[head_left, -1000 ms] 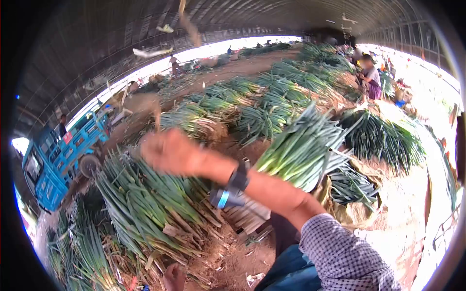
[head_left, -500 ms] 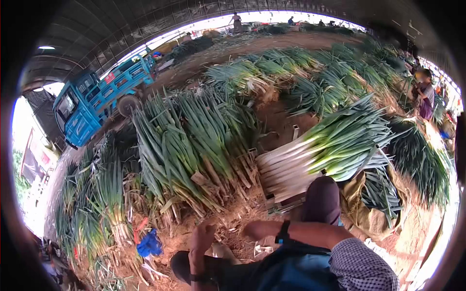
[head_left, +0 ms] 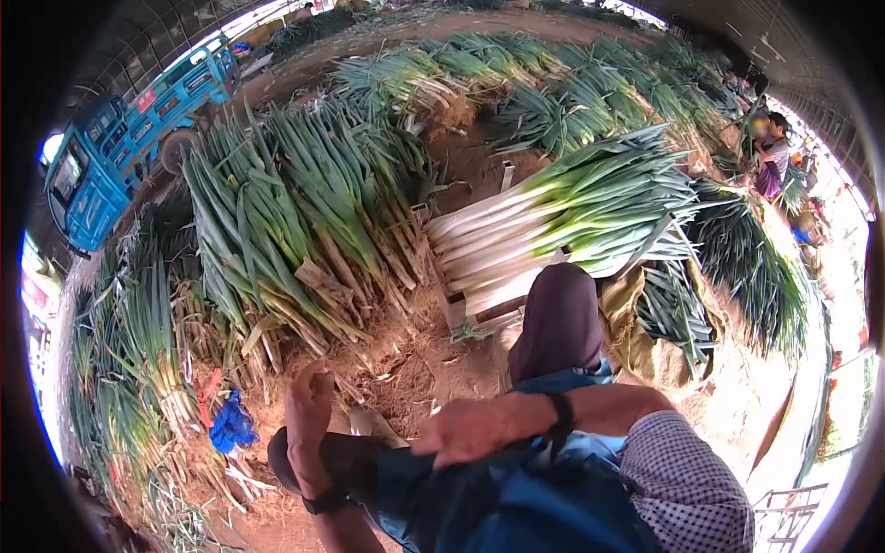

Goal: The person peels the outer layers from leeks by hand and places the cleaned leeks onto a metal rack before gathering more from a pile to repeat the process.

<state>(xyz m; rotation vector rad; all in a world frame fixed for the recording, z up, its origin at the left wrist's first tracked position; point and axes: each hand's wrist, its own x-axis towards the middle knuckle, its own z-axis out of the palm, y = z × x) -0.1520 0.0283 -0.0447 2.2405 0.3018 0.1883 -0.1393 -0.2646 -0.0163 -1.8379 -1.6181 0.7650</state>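
Note:
My left hand (head_left: 311,401) is raised above my left knee, fingers curled in; whether anything is in them is hidden. Motion smears my right hand (head_left: 466,430), which hovers over my lap with a dark band on the wrist, so its fingers do not show clearly. Beyond my right knee, a neat stack of trimmed long green onions (head_left: 562,221) lies in a metal rack (head_left: 456,313), white stems toward the left. Untrimmed green onions (head_left: 295,221) with dirty roots lean in a big bunch ahead of my left hand. Neither hand touches the onions in the rack or the big bunch.
A blue cloth or bag (head_left: 232,424) lies on the soil at left, near more onions (head_left: 152,341). A brown sack (head_left: 636,327) sits right of my knee. Further off are a blue three-wheeled truck (head_left: 138,138), onion heaps (head_left: 590,101) and another person (head_left: 772,157).
The view has tilted down and shifted right, so the scene sits higher and further left. My right hand has drawn back toward my lap. The rack of onions looks the same.

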